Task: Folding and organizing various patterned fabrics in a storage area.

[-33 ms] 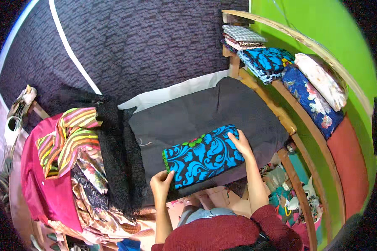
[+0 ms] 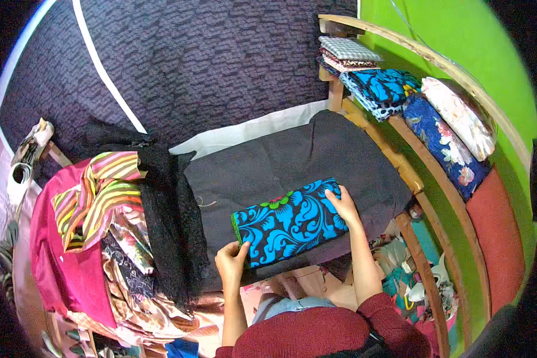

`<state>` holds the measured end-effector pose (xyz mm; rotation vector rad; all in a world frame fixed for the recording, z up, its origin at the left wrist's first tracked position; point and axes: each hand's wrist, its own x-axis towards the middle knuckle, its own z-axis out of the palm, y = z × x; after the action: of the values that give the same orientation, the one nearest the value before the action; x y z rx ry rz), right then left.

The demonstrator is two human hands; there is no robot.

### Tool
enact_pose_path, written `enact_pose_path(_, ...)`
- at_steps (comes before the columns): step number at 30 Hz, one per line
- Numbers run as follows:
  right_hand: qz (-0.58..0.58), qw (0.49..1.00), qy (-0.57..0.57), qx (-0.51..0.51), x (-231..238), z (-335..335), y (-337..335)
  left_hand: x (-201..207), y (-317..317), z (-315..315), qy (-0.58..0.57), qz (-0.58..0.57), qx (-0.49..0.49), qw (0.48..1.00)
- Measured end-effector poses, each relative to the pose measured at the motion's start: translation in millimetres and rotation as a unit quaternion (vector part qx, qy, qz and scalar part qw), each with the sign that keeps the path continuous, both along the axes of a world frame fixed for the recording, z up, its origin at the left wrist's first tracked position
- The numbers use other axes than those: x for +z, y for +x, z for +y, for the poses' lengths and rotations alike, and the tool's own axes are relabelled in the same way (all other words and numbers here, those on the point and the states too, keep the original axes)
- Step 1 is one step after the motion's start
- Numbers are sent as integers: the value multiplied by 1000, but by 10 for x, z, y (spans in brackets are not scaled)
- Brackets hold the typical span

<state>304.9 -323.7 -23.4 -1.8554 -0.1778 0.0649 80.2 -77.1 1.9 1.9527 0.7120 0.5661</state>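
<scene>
A folded cloth (image 2: 292, 224), black with blue swirling leaves and one red-and-green flower, lies flat on a dark grey covered surface (image 2: 262, 155). Its left end shows a green edge. My left hand (image 2: 230, 259) pinches the near left corner between thumb and fingers. At the right end, my right hand (image 2: 343, 206) grips the cloth with the thumb on top; part of its fingers goes out of sight at the edge.
On the left hang a black shawl (image 2: 170, 227), a striped cloth (image 2: 95, 197) and a magenta cloth (image 2: 48, 256). A wooden rack (image 2: 426, 185) on the right bears folded fabrics: a checked stack (image 2: 349, 49), a blue-black one (image 2: 382, 86), a navy floral (image 2: 438, 143), a white floral (image 2: 462, 116).
</scene>
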Motion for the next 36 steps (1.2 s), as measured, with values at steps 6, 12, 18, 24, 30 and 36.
enact_pose_path(6,-19,997,-71,-33,-27,35,-27,-146,86,-165,-76,-100,62,990)
enact_pose_path(12,-23,992,-121,-27,156,74,-133,-688,164,74,-186,-76,31,979)
enact_pose_path(18,-41,989,-135,-38,184,32,-147,-17,79,56,177,106,-19,978)
enact_pose_path(24,-4,992,-124,21,113,-15,-8,-42,81,351,22,137,-24,990)
enact_pose_path(30,11,993,-107,50,-140,-158,171,62,516,29,41,181,-45,982)
enact_pose_path(36,31,997,20,71,12,38,-46,-476,466,443,-14,85,-15,996)
